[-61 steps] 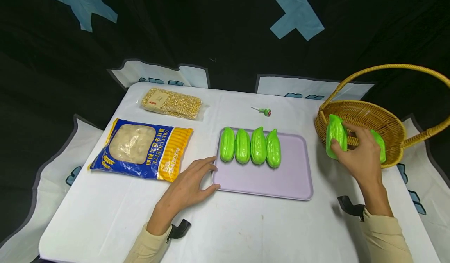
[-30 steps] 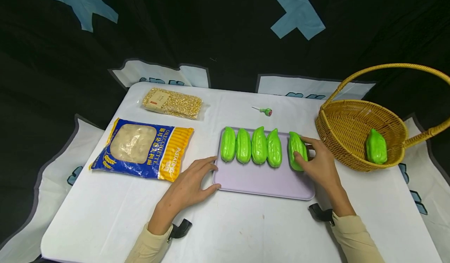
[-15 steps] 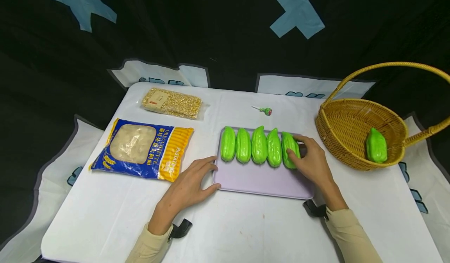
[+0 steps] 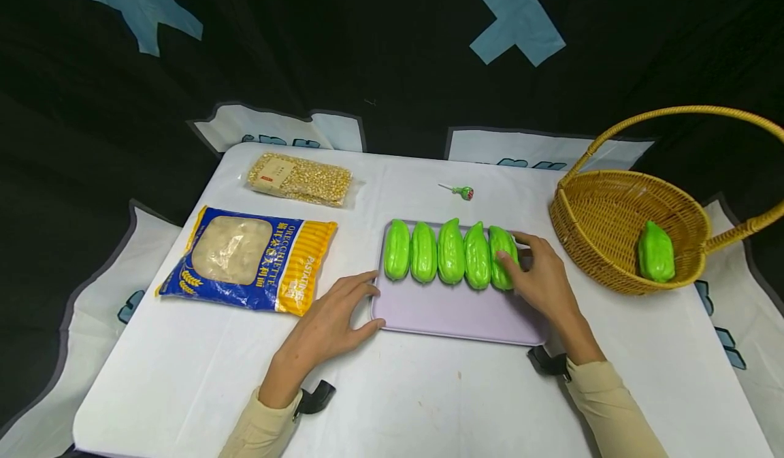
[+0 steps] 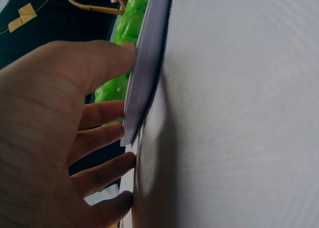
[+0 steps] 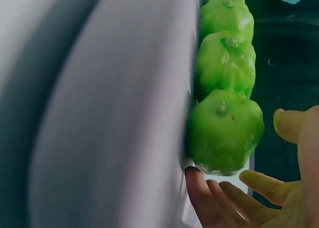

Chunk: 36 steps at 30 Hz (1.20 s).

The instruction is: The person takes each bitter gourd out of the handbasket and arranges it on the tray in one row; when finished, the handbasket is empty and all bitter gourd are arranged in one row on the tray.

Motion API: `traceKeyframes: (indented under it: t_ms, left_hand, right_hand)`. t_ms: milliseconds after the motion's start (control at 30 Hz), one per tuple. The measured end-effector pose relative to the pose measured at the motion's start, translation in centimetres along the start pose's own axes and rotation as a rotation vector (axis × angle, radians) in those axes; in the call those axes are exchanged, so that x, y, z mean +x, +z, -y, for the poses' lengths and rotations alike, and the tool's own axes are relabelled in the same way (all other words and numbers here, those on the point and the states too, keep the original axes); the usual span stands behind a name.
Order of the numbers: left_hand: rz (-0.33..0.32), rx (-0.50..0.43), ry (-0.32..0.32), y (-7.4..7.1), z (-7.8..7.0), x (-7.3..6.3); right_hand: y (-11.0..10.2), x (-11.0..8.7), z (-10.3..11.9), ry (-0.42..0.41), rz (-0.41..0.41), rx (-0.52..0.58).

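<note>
Several glossy green bitter melons (image 4: 450,254) lie side by side along the far half of a lilac tray (image 4: 453,315). My right hand (image 4: 542,277) is at the rightmost bitter melon (image 4: 499,240), fingers along its right side. In the right wrist view the thumb stands apart from this bitter melon (image 6: 227,133), while a fingertip rests low beside it. My left hand (image 4: 331,318) has its fingers spread at the tray's left edge. The left wrist view shows thumb and fingertips against the tray's rim (image 5: 144,78). One more bitter melon (image 4: 656,254) sits in the wicker basket (image 4: 594,254).
The basket, with a tall handle, stands at the table's right edge. A lollipop (image 4: 459,191) lies behind the tray. To the left are a blue and yellow pasta bag (image 4: 245,260) and a clear pack of corn kernels (image 4: 300,179). Dark cloth hangs behind the white table.
My right hand has carried a bitter melon from the basket leftward onto the tray, set it against the row and loosened its grip. My left hand has stayed at the tray.
</note>
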<state>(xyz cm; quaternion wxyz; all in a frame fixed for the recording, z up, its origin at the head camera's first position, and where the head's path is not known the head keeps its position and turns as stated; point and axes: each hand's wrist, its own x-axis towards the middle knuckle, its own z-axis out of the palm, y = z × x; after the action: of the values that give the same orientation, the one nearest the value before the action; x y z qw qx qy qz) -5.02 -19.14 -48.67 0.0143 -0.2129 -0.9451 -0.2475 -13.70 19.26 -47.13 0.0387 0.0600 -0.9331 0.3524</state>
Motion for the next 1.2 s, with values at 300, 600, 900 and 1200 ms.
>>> traceKeyframes:
  t_ms: [300,600,900,1200]
  left_hand:
    - [0.000,0.005,0.003,0.0,0.0,0.1]
    - [-0.002,0.008,0.009,0.1,0.1,0.1]
    - [-0.006,0.006,0.010,0.2,0.0,0.0]
    - [-0.004,0.004,0.010,0.0,0.0,0.1]
  right_hand:
    - [-1.6,-0.1,-0.2,0.004,-0.032,0.040]
    - [-4.9,0.1,-0.5,-0.030,-0.143,0.029]
    - [-9.3,0.5,-2.7,0.025,-0.258,-0.075]
    - [-11.5,1.0,-5.6,0.189,-0.185,-0.159]
